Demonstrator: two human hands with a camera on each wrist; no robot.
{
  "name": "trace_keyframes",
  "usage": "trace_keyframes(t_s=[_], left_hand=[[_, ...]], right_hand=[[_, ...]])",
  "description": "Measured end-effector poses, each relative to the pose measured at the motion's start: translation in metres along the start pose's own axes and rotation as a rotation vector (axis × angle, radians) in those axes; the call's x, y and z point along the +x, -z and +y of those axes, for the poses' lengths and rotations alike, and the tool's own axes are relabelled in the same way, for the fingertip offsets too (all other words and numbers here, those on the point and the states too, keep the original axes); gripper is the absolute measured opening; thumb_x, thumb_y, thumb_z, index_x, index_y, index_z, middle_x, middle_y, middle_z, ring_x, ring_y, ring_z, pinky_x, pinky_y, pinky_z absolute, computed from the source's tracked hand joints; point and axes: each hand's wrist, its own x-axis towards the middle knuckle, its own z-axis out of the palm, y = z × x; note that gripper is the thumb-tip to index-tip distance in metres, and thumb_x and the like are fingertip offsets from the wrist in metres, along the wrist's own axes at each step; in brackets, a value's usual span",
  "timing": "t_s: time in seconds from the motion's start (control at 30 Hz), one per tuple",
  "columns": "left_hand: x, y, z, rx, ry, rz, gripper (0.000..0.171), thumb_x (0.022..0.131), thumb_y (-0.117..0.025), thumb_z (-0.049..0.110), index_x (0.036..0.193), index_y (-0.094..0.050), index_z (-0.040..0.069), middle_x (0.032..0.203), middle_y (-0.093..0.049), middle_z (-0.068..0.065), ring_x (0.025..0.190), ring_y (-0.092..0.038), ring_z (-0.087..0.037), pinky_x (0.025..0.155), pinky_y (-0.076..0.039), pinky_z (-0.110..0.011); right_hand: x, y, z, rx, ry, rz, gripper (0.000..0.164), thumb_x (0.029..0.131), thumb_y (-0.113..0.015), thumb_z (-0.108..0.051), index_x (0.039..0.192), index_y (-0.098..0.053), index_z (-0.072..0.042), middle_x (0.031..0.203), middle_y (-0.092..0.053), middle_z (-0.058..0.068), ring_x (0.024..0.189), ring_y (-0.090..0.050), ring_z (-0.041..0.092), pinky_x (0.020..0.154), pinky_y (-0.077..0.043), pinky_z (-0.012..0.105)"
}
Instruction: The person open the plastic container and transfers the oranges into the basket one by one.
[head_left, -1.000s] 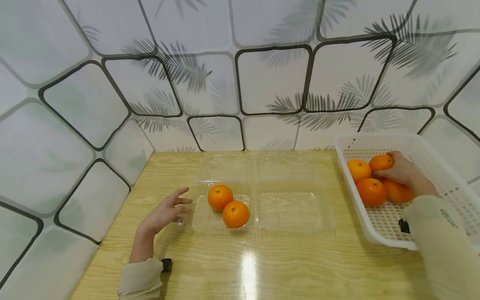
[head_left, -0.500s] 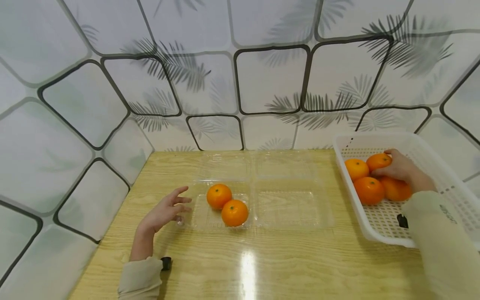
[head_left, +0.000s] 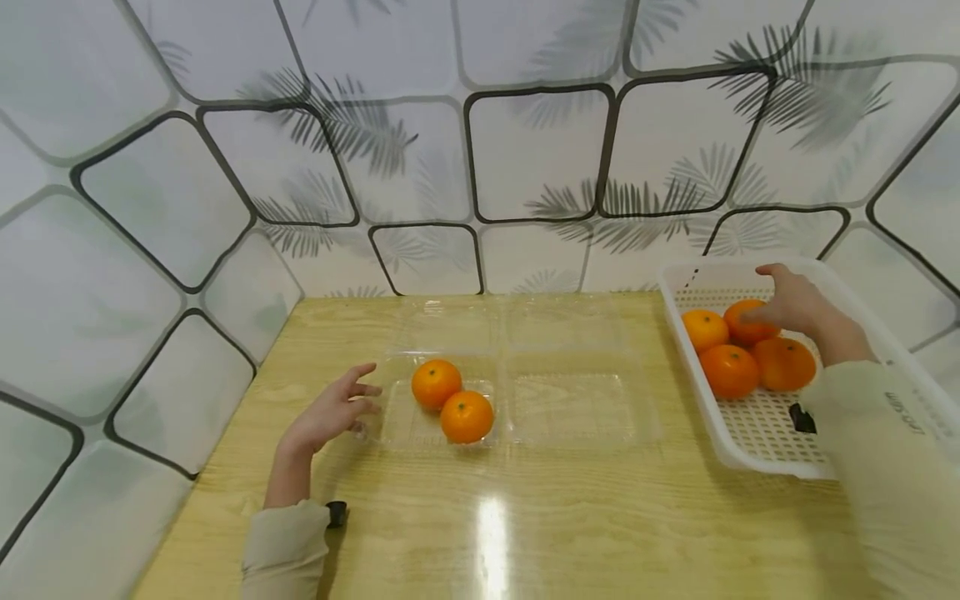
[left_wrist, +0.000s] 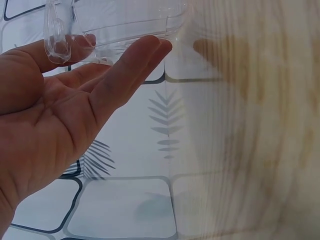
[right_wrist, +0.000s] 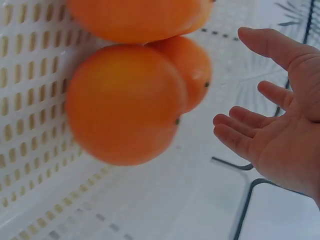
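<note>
My left hand (head_left: 330, 412) is at the left edge of a clear plastic clamshell container (head_left: 573, 442), fingers spread and loosely bent. In the left wrist view, the container's corner (left_wrist: 57, 42) overlaps the thumb and fingertips. Two oranges, a rear one (head_left: 437, 384) and a front one (head_left: 467, 417), sit together in its left compartment. Over at the right, my right hand (head_left: 806, 310) hovers above the oranges in a white basket, holding nothing. The right wrist view shows its relaxed fingers (right_wrist: 235, 137) apart from the nearest orange (right_wrist: 125, 107). Part of the rear basket orange (head_left: 742, 321) is hidden behind this hand.
The white perforated basket (head_left: 716, 417) holds several oranges grouped toward its left side. The container's raised lid (head_left: 566, 321) extends back near the patterned wall (head_left: 536, 158). Everything stands on a wood-grain table (head_left: 405, 521).
My right hand has let go of the orange it gripped in the basket and lifted off, fingers opening. That orange now rests among the others. The left hand has stayed beside the container.
</note>
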Motion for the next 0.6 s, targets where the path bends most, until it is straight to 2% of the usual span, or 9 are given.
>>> trace_keyframes(t_s=[0.17, 0.3, 0.6], left_hand=[[0.003, -0.002, 0.003, 0.006, 0.004, 0.001, 0.069, 0.099, -0.049, 0.004, 0.158, -0.014, 0.002, 0.145, -0.04, -0.036, 0.113, -0.058, -0.042, 0.069, -0.053, -0.031], [0.004, -0.002, 0.005, 0.006, 0.009, 0.002, 0.068, 0.1, -0.048, 0.004, 0.158, -0.012, 0.001, 0.145, -0.039, -0.036, 0.114, -0.057, -0.042, 0.068, -0.053, -0.031], [0.003, -0.004, 0.003, 0.009, 0.03, 0.027, 0.066, 0.1, -0.045, 0.004, 0.158, -0.013, 0.001, 0.144, -0.04, -0.036, 0.116, -0.054, -0.041, 0.07, -0.05, -0.029]], right_hand=[[-0.007, 0.008, -0.023, -0.023, 0.029, 0.072, 0.097, 0.09, -0.069, -0.031, 0.15, -0.008, 0.015, 0.14, -0.021, 0.049, 0.123, -0.027, 0.062, 0.103, -0.025, 0.072], [-0.015, 0.011, -0.046, -0.027, 0.056, 0.078, 0.097, 0.093, -0.066, -0.034, 0.153, -0.005, 0.01, 0.146, -0.014, 0.048, 0.129, -0.02, 0.063, 0.104, -0.021, 0.073], [-0.035, 0.0, -0.09, 0.02, 0.105, 0.103, 0.094, 0.095, -0.064, -0.032, 0.157, -0.002, 0.002, 0.153, -0.001, 0.043, 0.132, -0.019, 0.063, 0.105, -0.02, 0.074]])
